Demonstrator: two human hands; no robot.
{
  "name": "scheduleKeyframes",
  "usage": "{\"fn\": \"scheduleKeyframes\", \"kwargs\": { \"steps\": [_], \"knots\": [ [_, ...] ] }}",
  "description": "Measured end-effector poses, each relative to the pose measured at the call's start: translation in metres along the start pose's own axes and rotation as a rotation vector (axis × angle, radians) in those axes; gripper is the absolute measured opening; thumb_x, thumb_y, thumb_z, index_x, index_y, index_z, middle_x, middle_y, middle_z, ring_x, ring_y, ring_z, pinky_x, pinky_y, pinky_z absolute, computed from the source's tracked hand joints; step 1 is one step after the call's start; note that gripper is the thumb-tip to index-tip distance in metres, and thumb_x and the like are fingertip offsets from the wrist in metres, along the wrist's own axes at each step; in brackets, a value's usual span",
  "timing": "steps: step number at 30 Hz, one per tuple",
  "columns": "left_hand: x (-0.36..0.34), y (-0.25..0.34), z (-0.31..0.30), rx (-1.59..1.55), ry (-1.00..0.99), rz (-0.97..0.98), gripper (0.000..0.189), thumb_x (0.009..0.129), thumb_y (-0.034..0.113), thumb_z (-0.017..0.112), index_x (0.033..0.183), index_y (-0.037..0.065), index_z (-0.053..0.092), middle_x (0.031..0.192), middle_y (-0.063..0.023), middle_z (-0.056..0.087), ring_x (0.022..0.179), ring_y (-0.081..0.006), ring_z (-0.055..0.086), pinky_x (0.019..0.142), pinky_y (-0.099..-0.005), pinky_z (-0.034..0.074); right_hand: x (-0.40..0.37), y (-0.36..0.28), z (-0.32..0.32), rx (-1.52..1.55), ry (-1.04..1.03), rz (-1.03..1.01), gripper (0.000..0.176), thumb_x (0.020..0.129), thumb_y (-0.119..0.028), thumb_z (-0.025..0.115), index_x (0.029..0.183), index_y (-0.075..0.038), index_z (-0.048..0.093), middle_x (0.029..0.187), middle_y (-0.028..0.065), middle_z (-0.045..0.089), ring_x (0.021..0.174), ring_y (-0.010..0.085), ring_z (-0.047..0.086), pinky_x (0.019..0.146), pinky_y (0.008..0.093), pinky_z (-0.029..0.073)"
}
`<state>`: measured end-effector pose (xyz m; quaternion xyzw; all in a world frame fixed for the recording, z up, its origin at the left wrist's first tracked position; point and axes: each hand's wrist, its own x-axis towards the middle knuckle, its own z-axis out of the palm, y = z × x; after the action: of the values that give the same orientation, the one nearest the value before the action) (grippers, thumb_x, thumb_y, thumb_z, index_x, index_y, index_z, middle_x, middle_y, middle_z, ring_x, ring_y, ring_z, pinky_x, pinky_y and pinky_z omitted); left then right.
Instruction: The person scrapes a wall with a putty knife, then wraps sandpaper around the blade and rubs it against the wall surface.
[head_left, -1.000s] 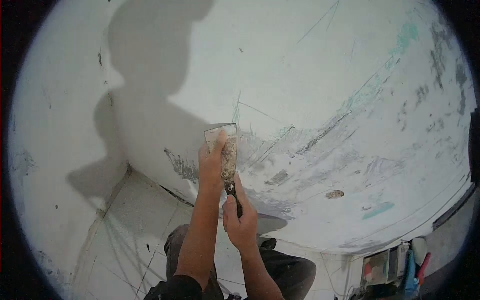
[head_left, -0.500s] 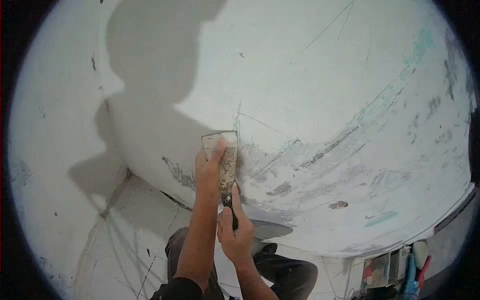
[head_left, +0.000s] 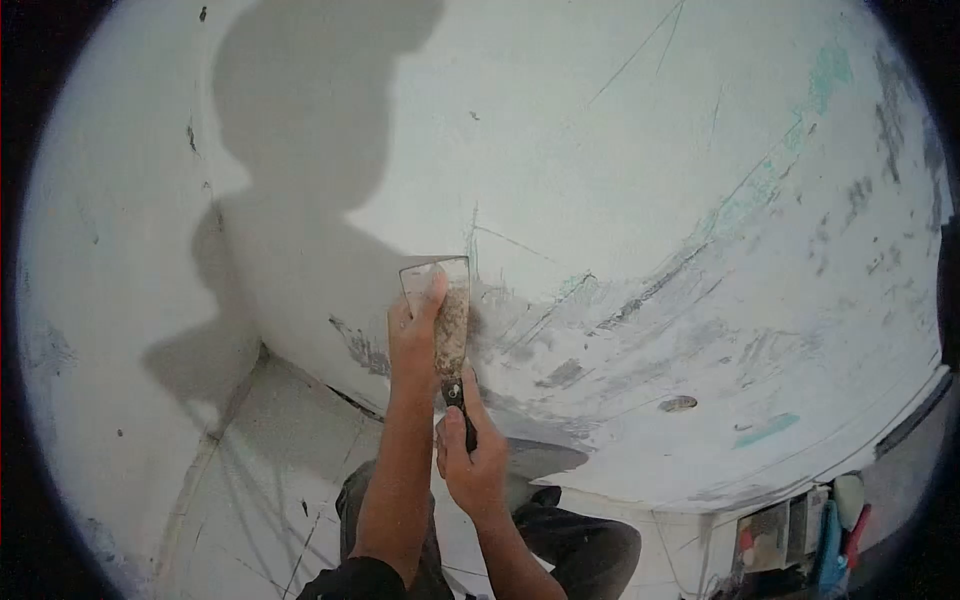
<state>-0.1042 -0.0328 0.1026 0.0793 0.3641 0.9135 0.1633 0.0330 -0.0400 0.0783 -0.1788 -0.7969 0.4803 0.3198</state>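
Note:
A putty knife (head_left: 452, 335) with a wide, stained metal blade stands nearly upright against the white wall (head_left: 560, 140). My left hand (head_left: 414, 325) is closed on the blade, its thumb laid flat along the front face and the fingers behind it. Lower down, my right hand (head_left: 475, 460) wraps round the black handle, with the index finger stretched up along its side. The blade's top edge meets the wall beside thin scratched lines. Where the blade's back touches is hidden.
Grey scuffs and green paint patches (head_left: 765, 180) mark the wall at right. A small oval hole (head_left: 678, 404) sits low in it. My bent knee (head_left: 585, 550) is near the wall's foot. Boxes and coloured items (head_left: 800, 540) stand at lower right. My shadow falls on the left.
The putty knife and both hands have shifted very slightly up and left in view, and the camera view has moved a little. Both grips stay the same.

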Motion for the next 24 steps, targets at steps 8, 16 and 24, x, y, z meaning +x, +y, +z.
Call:
{"fn": "scheduleKeyframes", "kwargs": {
  "steps": [8, 16, 24],
  "knots": [
    [-0.015, 0.003, -0.005, 0.06, 0.03, -0.171, 0.04, 0.089, 0.033, 0.068, 0.105, -0.003, 0.06, 0.089, -0.0068, 0.062, 0.075, -0.0132, 0.06, 0.063, -0.0268, 0.049, -0.016, 0.006, 0.012, 0.181, 0.057, 0.121, 0.047, 0.101, -0.015, 0.044, 0.146, -0.002, 0.035, 0.068, -0.0015, 0.05, 0.055, 0.004, 0.041, 0.048, 0.0218, 0.036],
    [-0.006, -0.035, 0.002, 0.303, -0.03, 0.101, 0.041, 0.085, 0.043, 0.067, 0.091, 0.002, 0.064, 0.079, -0.0071, 0.062, 0.065, -0.0146, 0.058, 0.056, -0.0263, 0.047, -0.021, 0.025, 0.005, -0.039, 0.171, -0.024, 0.048, 0.101, -0.016, 0.044, 0.144, 0.003, 0.034, 0.069, 0.0007, 0.053, 0.055, 0.0037, 0.042, 0.047, 0.0215, 0.036],
    [-0.011, -0.032, 0.014, 0.524, -0.039, 0.271, 0.049, 0.095, 0.043, 0.055, 0.107, -0.005, 0.06, 0.094, -0.0133, 0.061, 0.081, -0.0187, 0.059, 0.07, -0.0312, 0.049, -0.014, 0.034, -0.003, -0.168, 0.189, -0.115, 0.051, 0.1, -0.013, 0.045, 0.144, 0.008, 0.03, 0.073, 0.0047, 0.058, 0.056, 0.007, 0.046, 0.048, 0.0251, 0.039]
  ]
}}
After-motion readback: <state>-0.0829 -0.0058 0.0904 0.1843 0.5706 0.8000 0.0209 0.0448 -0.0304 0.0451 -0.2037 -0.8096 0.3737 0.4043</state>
